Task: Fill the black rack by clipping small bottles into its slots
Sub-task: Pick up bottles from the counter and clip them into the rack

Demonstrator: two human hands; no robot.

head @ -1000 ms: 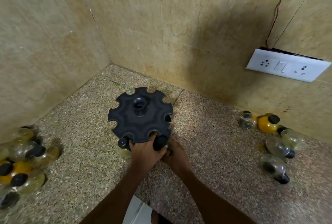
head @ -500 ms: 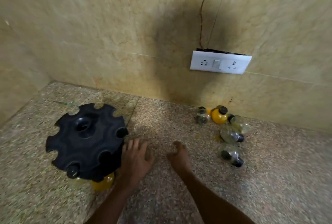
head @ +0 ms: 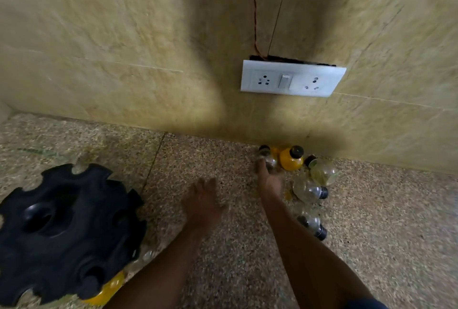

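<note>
Speckled granite counter (head: 223, 259) meets a beige tiled wall carrying a white socket plate (head: 291, 78). At lower left sits the black rack (head: 62, 229), a notched disc with a yellow bottle (head: 109, 289) clipped under its near edge. The left hand (head: 202, 206) hovers empty with fingers spread beside the rack, while the right hand (head: 270, 177) reaches into a cluster of small bottles (head: 307, 187) by the wall, touching a clear one (head: 267, 158); motion blur hides whether it grips.

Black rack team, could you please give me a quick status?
Right hand reaching bottle pile, grasp unclear. Left hand open, empty. Black rack partly filled.
</note>
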